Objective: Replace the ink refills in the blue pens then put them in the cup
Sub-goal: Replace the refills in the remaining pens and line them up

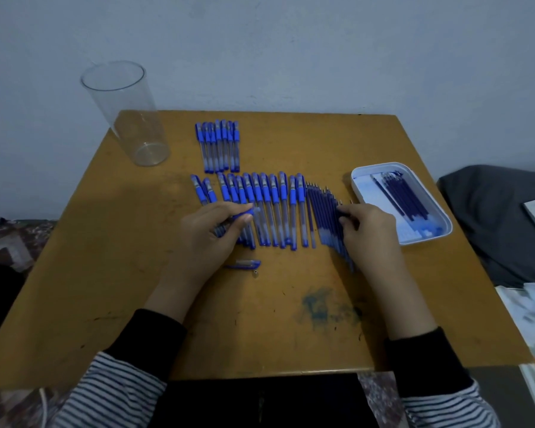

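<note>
Left hand (210, 233): fingers curled, blue pen (243, 215) pinched. Right hand (368, 233): palm down, refill (342, 212) pinched at fingertips. Both held forward, well apart, knuckles upward.

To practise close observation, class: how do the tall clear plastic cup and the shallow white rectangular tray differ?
The tall clear plastic cup is round and see-through; the shallow white rectangular tray is opaque. The cup is empty; the tray holds dark blue ink refills. Both rest on the brown wooden table.
</note>
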`<state>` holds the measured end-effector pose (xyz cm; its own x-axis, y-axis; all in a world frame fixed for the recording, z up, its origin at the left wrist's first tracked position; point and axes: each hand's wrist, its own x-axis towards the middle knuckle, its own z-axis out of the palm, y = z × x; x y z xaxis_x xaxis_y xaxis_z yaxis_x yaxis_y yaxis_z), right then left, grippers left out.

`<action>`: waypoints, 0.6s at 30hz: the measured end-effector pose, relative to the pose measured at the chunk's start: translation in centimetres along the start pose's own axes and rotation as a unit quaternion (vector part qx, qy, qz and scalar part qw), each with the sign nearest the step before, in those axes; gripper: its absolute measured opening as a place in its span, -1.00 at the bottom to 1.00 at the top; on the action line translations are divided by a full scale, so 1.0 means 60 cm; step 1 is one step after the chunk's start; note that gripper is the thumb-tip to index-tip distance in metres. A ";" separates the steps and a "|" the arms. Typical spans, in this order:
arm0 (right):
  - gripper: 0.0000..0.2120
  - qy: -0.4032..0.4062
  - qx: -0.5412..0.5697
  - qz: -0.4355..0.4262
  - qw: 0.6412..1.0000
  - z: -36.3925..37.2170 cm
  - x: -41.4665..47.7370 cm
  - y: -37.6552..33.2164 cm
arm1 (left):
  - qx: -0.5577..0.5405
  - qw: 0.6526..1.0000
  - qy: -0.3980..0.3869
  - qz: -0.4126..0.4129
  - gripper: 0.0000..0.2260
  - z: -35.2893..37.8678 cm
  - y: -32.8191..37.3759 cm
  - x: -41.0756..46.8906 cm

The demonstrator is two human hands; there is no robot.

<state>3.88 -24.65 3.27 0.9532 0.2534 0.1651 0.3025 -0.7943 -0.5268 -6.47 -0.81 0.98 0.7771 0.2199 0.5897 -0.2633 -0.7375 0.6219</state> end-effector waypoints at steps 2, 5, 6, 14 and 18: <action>-0.73 0.001 0.007 0.001 1.000 -0.003 -0.003 0.001 | 0.006 1.000 0.010 -0.003 -0.84 0.000 -0.001 -0.001; -0.74 0.010 0.041 0.005 0.999 -0.010 -0.011 0.003 | 0.016 1.000 0.025 0.000 -0.84 -0.003 0.005 0.000; -0.74 0.018 0.053 0.003 0.998 -0.013 -0.014 0.004 | 0.016 0.999 0.030 0.001 -0.84 -0.004 0.009 0.000; -0.79 0.072 0.184 0.015 0.980 -0.059 -0.033 0.029 | -0.051 0.996 0.026 -0.069 -0.81 0.014 0.089 -0.004; -0.78 0.086 0.168 0.017 0.982 -0.091 -0.017 0.054 | -0.077 0.991 0.024 -0.109 -0.80 0.048 0.124 -0.001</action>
<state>3.88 -30.49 5.94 0.9577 0.1107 0.2657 0.2805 -0.5656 -0.7755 -6.84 -8.16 4.12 0.7978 0.3961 0.4546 -0.1794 -0.5638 0.8062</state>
